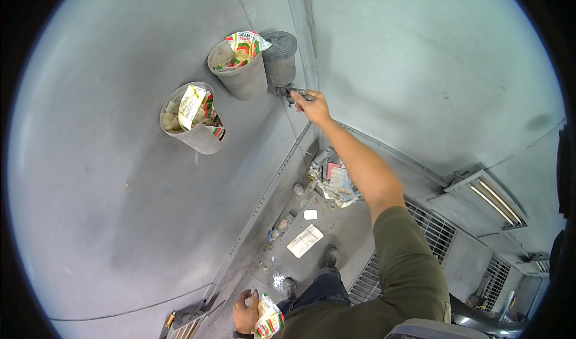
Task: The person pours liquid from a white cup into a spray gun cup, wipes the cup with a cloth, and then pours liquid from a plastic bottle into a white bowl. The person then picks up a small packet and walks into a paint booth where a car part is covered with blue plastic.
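My right hand point(312, 107) reaches up, its fingers closed on the lower part of a spray gun point(281, 60) coated in grey, with a lidded cup on top. Just left of the gun, a grey cup point(240, 80) holds a crumpled white, red and green wrapper point(243, 50). Farther left and lower, a second grey cup point(201, 136) contains similar wrappers point(192, 108). Low in the view, my left hand point(245, 312) has its fingers curled beside a white, red and green packet point(268, 318), which it appears to hold; the exact grip is partly hidden.
Grey walls point(180, 219) meet at a corner behind the spray gun. On the floor lie a heap of crumpled plastic and paper point(337, 182), a paper sheet point(305, 240) and scattered litter. Floor grates point(429, 228) and a light panel point(489, 198) are at the right.
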Demonstrator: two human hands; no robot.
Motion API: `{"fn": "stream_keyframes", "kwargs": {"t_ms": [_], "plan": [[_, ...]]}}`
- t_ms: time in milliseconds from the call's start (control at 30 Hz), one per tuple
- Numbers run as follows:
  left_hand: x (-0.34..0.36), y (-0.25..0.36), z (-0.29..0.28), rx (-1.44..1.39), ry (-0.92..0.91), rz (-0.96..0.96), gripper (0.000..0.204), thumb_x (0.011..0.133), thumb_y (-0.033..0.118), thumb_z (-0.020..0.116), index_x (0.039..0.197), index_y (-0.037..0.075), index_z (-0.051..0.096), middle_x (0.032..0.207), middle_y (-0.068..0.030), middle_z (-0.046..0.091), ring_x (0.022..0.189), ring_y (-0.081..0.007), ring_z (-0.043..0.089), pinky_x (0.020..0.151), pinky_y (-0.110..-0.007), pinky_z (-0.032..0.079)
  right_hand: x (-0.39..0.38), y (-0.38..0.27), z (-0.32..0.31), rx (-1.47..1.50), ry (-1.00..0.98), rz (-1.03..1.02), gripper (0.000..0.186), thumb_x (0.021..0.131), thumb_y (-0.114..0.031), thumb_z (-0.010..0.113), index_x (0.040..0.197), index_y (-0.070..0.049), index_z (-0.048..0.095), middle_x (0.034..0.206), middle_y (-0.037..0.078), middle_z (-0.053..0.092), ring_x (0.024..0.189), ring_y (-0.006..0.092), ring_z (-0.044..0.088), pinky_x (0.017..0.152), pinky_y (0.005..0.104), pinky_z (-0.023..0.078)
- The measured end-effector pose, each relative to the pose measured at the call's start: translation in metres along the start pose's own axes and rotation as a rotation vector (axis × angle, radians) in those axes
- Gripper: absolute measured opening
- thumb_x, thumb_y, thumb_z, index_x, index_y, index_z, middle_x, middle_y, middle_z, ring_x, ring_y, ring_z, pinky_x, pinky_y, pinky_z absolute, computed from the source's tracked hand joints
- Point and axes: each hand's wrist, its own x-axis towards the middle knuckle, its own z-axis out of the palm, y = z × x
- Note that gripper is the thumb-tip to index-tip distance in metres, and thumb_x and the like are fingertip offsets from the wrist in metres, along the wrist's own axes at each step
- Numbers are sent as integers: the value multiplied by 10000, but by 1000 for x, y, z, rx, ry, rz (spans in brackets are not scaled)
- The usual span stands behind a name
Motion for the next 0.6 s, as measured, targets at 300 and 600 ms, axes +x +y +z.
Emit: {"fn": "stream_keyframes", "kwargs": {"t_ms": [300,600], "plan": [[91,26,-11,-366,-33,218,388,997,275,664,784,-48,650,590,-99,552,578,-141,511,538,-367,412,-82,8,-13,-564,408,-100,703,857,-516,811,1272,37,682,1044,131,759,909,189,714,860,310,560],[141,83,-2,-506,-253,935,451,991,252,696,665,-27,556,562,-113,454,528,-183,377,493,-367,318,-506,-69,77,-60,-121,467,454,1004,-324,694,1300,18,653,1073,117,743,928,139,675,807,301,569]]}}
